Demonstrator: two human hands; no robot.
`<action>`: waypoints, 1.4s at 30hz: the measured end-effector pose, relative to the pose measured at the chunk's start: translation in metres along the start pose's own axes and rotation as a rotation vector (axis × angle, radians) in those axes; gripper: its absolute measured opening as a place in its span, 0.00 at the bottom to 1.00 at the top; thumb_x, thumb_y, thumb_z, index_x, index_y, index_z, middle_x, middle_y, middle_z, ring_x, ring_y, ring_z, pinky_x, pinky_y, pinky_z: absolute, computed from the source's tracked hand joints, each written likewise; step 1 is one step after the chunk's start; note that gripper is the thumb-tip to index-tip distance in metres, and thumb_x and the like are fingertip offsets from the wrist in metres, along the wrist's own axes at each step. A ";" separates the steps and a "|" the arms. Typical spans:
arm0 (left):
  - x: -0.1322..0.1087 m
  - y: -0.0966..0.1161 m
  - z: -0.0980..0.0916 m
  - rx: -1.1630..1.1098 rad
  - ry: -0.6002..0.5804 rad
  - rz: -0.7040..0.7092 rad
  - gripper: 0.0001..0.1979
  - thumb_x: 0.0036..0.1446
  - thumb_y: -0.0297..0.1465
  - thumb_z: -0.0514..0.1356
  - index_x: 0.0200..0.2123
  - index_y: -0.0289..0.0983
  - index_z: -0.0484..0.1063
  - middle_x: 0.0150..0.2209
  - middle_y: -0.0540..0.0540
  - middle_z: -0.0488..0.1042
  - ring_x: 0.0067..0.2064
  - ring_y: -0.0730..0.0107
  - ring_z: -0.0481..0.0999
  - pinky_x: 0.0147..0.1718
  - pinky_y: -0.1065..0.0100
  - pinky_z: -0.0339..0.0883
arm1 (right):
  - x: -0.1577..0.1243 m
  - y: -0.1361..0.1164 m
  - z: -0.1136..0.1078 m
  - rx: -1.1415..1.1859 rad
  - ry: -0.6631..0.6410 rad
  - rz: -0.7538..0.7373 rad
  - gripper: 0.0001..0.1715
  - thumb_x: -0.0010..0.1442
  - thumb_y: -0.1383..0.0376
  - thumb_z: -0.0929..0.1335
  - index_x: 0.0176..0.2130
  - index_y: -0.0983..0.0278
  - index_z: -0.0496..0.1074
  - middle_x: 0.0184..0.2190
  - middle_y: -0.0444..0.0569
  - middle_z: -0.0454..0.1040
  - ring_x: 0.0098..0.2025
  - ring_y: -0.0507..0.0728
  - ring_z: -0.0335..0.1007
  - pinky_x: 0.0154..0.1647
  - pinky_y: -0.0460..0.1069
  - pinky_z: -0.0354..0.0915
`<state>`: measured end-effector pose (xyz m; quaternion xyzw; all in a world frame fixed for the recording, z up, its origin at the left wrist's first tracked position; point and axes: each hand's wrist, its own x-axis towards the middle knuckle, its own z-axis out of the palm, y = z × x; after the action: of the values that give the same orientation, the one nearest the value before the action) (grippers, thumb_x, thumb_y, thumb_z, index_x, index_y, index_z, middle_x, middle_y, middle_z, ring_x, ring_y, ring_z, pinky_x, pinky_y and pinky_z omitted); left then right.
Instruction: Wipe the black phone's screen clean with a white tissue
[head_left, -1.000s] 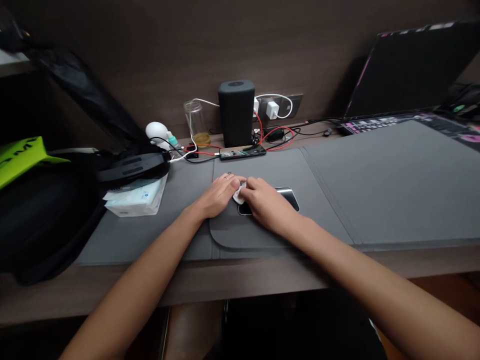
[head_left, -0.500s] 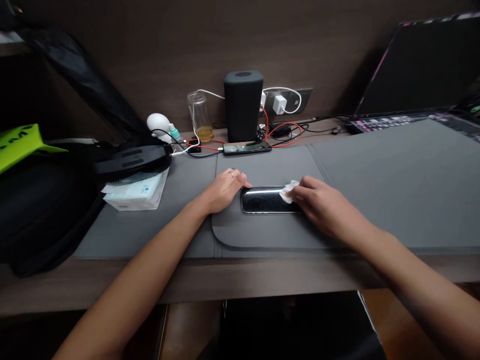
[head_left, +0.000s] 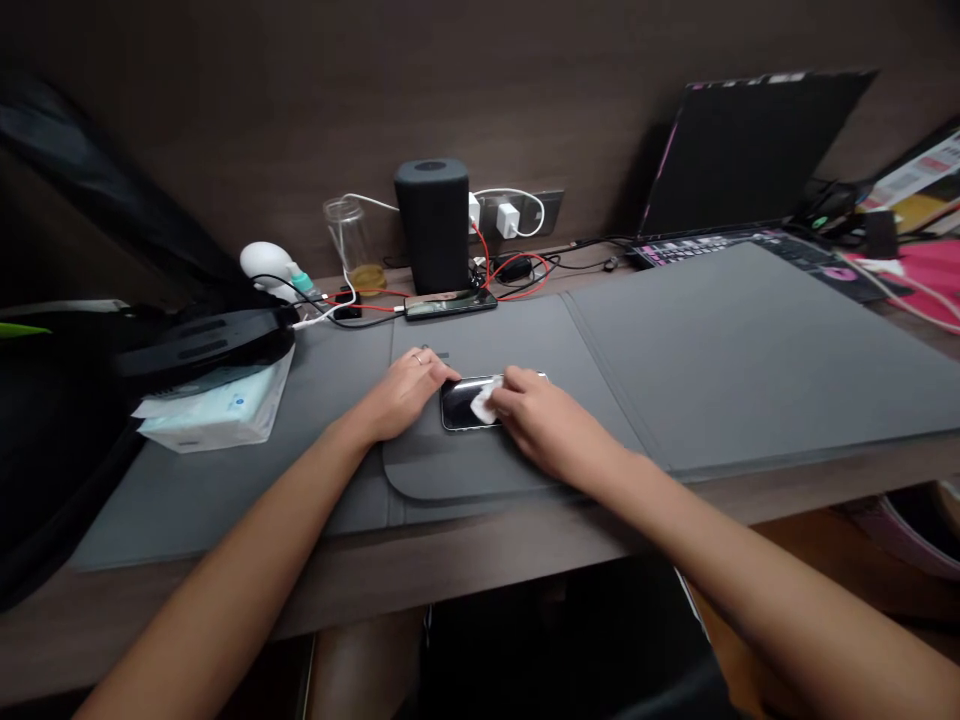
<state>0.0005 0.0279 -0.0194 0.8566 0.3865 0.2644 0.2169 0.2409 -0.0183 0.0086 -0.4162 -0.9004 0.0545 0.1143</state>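
Note:
A smartphone (head_left: 458, 408) lies flat, dark screen up, on the grey desk mat. My left hand (head_left: 405, 392) is at its left end, fingers bent and thumb at the upper left corner, holding it in place. Pinched in my right hand (head_left: 541, 418) is a crumpled white tissue (head_left: 485, 401), pressed onto the middle of the screen. That hand hides much of the phone's right half.
Behind the hands lie a second phone (head_left: 450, 304) on a cable, a black speaker (head_left: 433, 228) and a glass jar (head_left: 352, 245). A tissue pack (head_left: 217, 408) sits left. A laptop (head_left: 750, 160) stands at the back right, behind the grey mat (head_left: 750, 370).
My right hand has moved the tissue leftward over the screen, from the right part to the middle. My left hand stays at the phone's left end. The view has turned right.

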 end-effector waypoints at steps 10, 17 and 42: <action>0.002 0.015 -0.006 0.206 -0.131 0.002 0.36 0.46 0.61 0.64 0.47 0.38 0.71 0.46 0.42 0.71 0.50 0.51 0.68 0.52 0.52 0.64 | -0.002 0.017 -0.016 -0.058 -0.066 0.036 0.12 0.63 0.76 0.63 0.40 0.67 0.74 0.35 0.52 0.67 0.33 0.56 0.60 0.34 0.49 0.56; 0.001 0.015 -0.006 0.239 -0.145 -0.012 0.32 0.49 0.57 0.64 0.48 0.39 0.70 0.48 0.42 0.70 0.52 0.51 0.68 0.51 0.52 0.64 | 0.018 -0.003 -0.011 -0.023 -0.109 -0.031 0.11 0.62 0.75 0.64 0.41 0.68 0.74 0.37 0.52 0.67 0.33 0.55 0.59 0.34 0.48 0.55; 0.001 0.016 -0.010 0.145 -0.135 -0.015 0.30 0.48 0.53 0.67 0.47 0.39 0.71 0.46 0.43 0.70 0.52 0.52 0.68 0.53 0.53 0.64 | -0.003 0.026 -0.021 0.004 -0.114 -0.005 0.12 0.63 0.75 0.63 0.40 0.67 0.74 0.36 0.51 0.67 0.31 0.54 0.62 0.33 0.48 0.58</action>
<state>0.0036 0.0207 -0.0025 0.8830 0.3953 0.1757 0.1820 0.2675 -0.0035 0.0233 -0.4100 -0.9063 0.0799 0.0637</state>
